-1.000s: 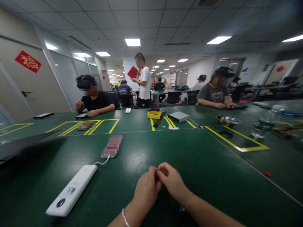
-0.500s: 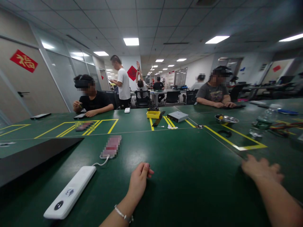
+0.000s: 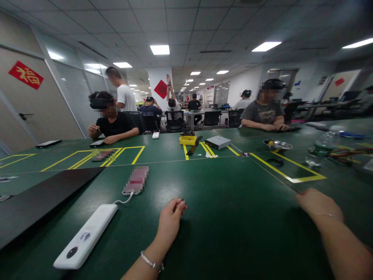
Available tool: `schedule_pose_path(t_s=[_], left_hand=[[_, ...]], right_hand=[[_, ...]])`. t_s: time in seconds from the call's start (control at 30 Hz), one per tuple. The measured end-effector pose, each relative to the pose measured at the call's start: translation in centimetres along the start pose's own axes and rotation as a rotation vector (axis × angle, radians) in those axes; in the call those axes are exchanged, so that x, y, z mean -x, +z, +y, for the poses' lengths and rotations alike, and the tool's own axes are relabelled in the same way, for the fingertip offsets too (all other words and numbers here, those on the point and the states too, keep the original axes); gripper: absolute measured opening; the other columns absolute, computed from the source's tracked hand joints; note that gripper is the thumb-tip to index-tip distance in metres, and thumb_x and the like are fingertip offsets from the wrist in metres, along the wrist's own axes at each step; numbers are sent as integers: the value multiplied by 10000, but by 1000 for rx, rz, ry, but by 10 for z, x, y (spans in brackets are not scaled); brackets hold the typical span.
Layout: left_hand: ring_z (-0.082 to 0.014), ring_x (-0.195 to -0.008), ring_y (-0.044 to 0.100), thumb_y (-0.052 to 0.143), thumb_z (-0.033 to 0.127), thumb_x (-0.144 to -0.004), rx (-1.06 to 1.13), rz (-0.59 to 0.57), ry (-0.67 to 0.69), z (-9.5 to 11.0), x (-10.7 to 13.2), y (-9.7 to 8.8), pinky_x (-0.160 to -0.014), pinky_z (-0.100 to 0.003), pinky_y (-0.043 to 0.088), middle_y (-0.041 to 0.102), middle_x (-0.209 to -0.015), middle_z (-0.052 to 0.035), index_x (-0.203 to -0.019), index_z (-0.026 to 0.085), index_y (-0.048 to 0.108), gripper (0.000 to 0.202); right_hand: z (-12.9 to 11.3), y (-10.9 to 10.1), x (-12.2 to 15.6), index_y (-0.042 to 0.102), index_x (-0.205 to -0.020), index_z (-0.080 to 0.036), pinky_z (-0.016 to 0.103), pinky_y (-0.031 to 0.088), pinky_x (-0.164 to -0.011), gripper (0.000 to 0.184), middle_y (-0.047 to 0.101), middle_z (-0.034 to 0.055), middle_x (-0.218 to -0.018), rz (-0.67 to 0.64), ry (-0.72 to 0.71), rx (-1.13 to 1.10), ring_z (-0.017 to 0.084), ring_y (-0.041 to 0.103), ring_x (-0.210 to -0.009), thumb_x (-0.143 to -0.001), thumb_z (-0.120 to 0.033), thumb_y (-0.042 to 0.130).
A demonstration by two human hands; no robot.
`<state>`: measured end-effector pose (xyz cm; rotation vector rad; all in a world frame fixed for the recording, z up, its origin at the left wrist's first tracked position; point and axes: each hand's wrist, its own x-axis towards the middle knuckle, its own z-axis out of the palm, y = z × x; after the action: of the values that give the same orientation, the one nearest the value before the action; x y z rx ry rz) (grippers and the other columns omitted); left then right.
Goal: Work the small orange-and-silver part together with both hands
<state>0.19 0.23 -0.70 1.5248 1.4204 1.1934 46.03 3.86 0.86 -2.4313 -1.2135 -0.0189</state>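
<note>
My left hand (image 3: pixel 169 221), with a silver bracelet (image 3: pixel 151 261) on its wrist, is just above the green table (image 3: pixel 233 217). Its thumb and fingers are pinched together, and a tiny dark thing (image 3: pixel 183 201) shows at their tips, too small to name. Over on the right, my right hand (image 3: pixel 319 205) is low at the table, its rounded back towards me. Its fingers are bent down out of sight, and the hand is slightly blurred. A white power bank (image 3: pixel 87 237) lies left of my left hand, joined by a white cable (image 3: pixel 126 200) to a phone (image 3: pixel 136 179).
A black panel (image 3: pixel 43 202) covers the left side. Farther back are a yellow box (image 3: pixel 187 140) with black cables, a grey box (image 3: pixel 217 142), a metal bowl (image 3: pixel 279 146) and a plastic bottle (image 3: pixel 325 146). Two people (image 3: pixel 116 122) (image 3: pixel 264 111) sit across the table.
My right hand has gone from spread fingers to a rounded shape with fingers bent under. The left hand has turned slightly, showing the dark thing. The standing person behind has moved left.
</note>
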Motion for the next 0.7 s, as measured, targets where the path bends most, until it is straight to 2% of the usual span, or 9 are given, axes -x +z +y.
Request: schedule_pose_path(t_s=[0.07,0.13,0.27,0.37,0.47,0.53,0.6,0.7], left_hand=[[-148,-618,561,450,399,-744,-17,-12,6,1,0,0,-614,-254,413,637,-686,-1,-779,177,605,273],[-150,-630,556,467,371,-734,-27,-17,-1,1,0,0,-621,-256,411,633,-694,-3,-803,176,615,254],[-148,-650,545,520,320,-696,-1,-7,-32,-1,-1,0,-632,-256,409,617,-709,-4,-902,172,616,272],[-134,-642,532,539,276,-678,73,24,-10,-4,-2,2,-636,-250,413,595,-710,3,-932,169,595,281],[-120,-602,509,550,243,-666,108,67,36,-5,-2,4,-598,-236,408,564,-670,22,-890,166,577,238],[-120,-595,505,546,242,-673,87,64,43,-5,-1,4,-585,-234,403,555,-647,27,-849,166,578,194],[-130,-630,522,534,255,-689,69,41,35,-3,0,3,-615,-246,407,575,-674,15,-854,165,584,194],[-148,-703,551,519,275,-708,72,10,27,1,1,2,-675,-267,413,611,-749,-9,-880,164,588,216]], right_hand=[[-36,2,18,558,-626,-181,326,370,-493,116,558,109,-578,-104,-24,-58,197,527,-506,-587,-289,563],[-77,8,43,547,-702,-182,300,391,-555,128,592,80,-684,-228,-131,-197,173,549,-593,-635,-290,533],[-153,22,108,471,-654,-166,240,409,-605,143,600,43,-842,-671,-402,-803,125,549,-716,-628,-252,583],[-195,31,152,455,-684,-162,209,382,-542,238,587,10,-765,-947,-418,-1196,85,513,-615,-578,-236,654],[-222,42,182,483,-780,-157,191,341,-485,287,552,-25,-632,-1099,-304,-1398,53,451,-495,-594,-279,665],[-231,49,194,499,-760,-142,187,328,-474,272,534,-24,-590,-1162,-235,-1471,50,443,-479,-632,-337,639],[-232,54,201,508,-737,-134,183,327,-476,267,530,-20,-587,-1211,-171,-1521,50,452,-489,-658,-364,619],[-227,58,205,521,-726,-133,178,352,-514,239,559,-7,-660,-1247,-84,-1580,50,484,-545,-621,-292,665]])
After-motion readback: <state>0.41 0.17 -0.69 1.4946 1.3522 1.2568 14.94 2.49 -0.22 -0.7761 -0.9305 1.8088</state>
